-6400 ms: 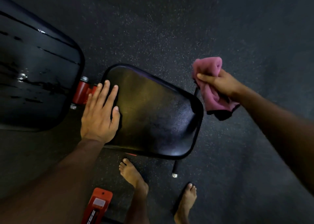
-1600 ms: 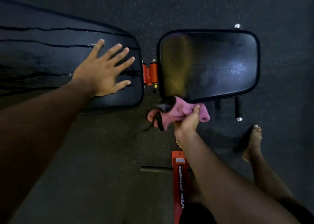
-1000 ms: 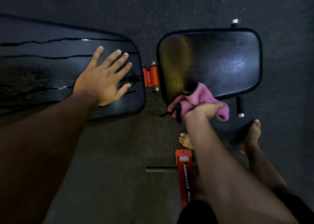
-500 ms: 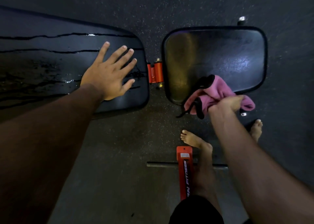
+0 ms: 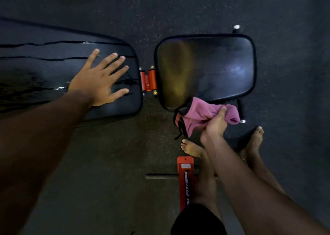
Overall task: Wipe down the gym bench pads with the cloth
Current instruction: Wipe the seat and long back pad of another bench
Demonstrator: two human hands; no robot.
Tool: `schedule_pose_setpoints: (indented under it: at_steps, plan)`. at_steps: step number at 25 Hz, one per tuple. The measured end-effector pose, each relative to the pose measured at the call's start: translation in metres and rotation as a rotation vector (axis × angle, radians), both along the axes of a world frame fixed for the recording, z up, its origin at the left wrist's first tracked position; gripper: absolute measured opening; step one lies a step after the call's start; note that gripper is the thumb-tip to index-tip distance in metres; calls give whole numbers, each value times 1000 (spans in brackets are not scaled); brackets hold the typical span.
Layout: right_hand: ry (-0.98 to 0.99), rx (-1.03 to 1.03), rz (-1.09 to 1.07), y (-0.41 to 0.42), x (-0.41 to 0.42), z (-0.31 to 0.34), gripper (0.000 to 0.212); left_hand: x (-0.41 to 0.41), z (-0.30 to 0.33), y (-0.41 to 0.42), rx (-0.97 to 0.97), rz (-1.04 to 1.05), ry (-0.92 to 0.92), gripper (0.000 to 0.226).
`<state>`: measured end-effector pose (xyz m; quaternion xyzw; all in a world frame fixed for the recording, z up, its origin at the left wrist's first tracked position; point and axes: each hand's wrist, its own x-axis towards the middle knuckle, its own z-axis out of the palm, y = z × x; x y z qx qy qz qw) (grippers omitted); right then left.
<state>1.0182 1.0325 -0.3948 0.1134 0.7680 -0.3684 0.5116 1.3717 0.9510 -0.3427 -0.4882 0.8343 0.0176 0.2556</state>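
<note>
**Cloth at the seat pad's near edge**

Left hand (image 5: 100,81) spread flat, fingers open, pressing on the cracked back pad (image 5: 44,70), just across the red hinge (image 5: 148,80) from the seat pad (image 5: 214,67). Right hand (image 5: 215,124) closed around the pink cloth (image 5: 201,113), bunched against the seat pad's near edge, partly hanging off below it. Seat pad lying directly beyond the right hand, long axis running sideways away from the hinge. Right hand clearly the nearer one. Likely next: pushing forward onto the seat pad, then sweeping along its length.
</note>
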Motion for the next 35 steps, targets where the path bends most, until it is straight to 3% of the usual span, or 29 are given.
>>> schedule_pose_setpoints:
  at_steps: [3,6,8,12,13,16,18,20,24,29,31,33,35]
  plan:
    - [57,-64,-82,-17,-46,-12,49,-35,-4,-10,-38,138,197,78]
    - [12,-63,-124,-28,-35,-30,45,-153,-48,-35,-84,47,359,68]
    - [1,-4,-141,-39,-15,-40,52,-226,-76,-41,-53,170,427,69]
    - [99,90,-388,-78,-56,-75,71,-243,-122,-42,-116,290,442,68]
    - [156,82,-349,-86,-74,-74,64,-240,-119,-41,-122,260,454,68]
    - [409,-34,122,-122,-126,-55,36,-241,-119,-40,-153,252,465,67]
    - [467,-157,480,-147,-149,-49,30,-241,-123,-41,-128,262,474,67]
    - [458,-167,685,-151,-152,-49,32,-239,-121,-39,-134,270,465,67]
    - [526,-173,523,-82,-123,-47,50,-237,-123,-41,-116,272,461,67]
    - [-59,92,345,-11,-13,-21,48,-235,-126,-40,-109,274,474,68]
    - [-31,69,280,-19,-17,-27,47,-237,-125,-41,-117,267,475,67]
    - [79,39,120,-46,-54,-35,44,-238,-127,-41,-113,275,472,65]
    - [233,-18,101,-75,-102,-48,38,-239,-127,-39,-115,286,463,63]
